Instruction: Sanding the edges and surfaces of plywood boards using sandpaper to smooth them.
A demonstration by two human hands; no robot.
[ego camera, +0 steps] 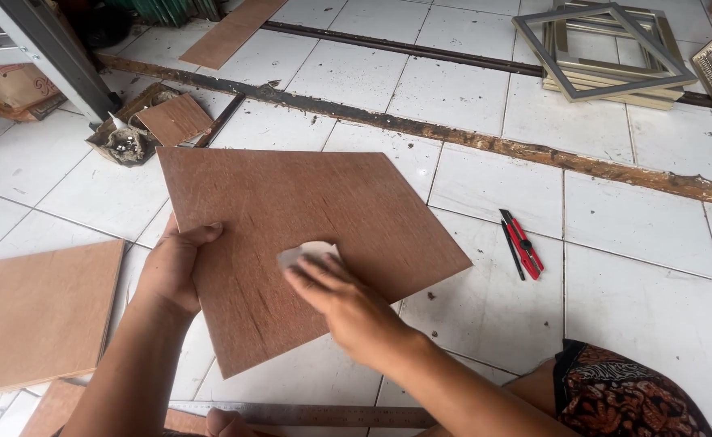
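Note:
A square brown plywood board point(307, 218) is held tilted above the white tiled floor. My left hand point(174, 267) grips its left edge, thumb on top. My right hand point(340, 303) presses a small pale piece of paper or cloth point(307, 252) flat against the board's face, fingers stretched out and slightly blurred.
Another plywood sheet point(36, 311) lies at the left. A metal ruler point(324, 416) lies near my legs. A red cutter and a black pen point(522, 243) rest on the tiles at the right. Stacked picture frames point(607, 53) sit at the back right; a small box of scraps point(150, 121) at the back left.

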